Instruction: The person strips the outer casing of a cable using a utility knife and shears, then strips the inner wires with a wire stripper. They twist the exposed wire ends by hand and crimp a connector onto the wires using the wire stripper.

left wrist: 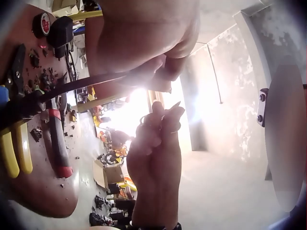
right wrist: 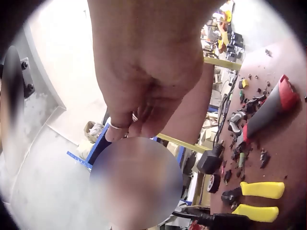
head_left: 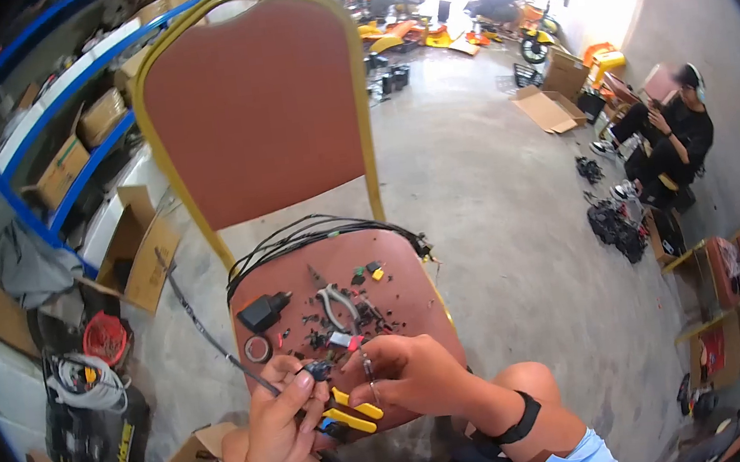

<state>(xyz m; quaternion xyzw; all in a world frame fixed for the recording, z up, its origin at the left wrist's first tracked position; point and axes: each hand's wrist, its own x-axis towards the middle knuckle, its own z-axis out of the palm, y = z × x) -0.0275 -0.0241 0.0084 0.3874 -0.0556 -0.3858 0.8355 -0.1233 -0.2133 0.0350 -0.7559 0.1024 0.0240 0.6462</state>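
My left hand (head_left: 286,414) grips a black cable (head_left: 203,327); a dark end piece (head_left: 317,370) shows at its fingertips. The cable trails up and left past the chair seat. To the right, close to that end piece, my right hand (head_left: 423,375) has its fingers bent, thumb and fingertips near each other; I cannot tell whether something fine is between them. A yellow-handled cutting tool (right wrist: 261,190) lies on the seat, below the hands in the head view. Pliers with grey-and-red grips (left wrist: 58,143) lie beside it, partly behind the right hand in the head view.
The red chair seat (head_left: 403,282) carries black scraps, a black adapter-like block (head_left: 262,313), a tape roll (head_left: 257,349) and coiled black cables (head_left: 324,227). Its tall backrest (head_left: 255,107) stands behind. Blue shelving (head_left: 53,94) is at left; a seated person (head_left: 682,127) is at right.
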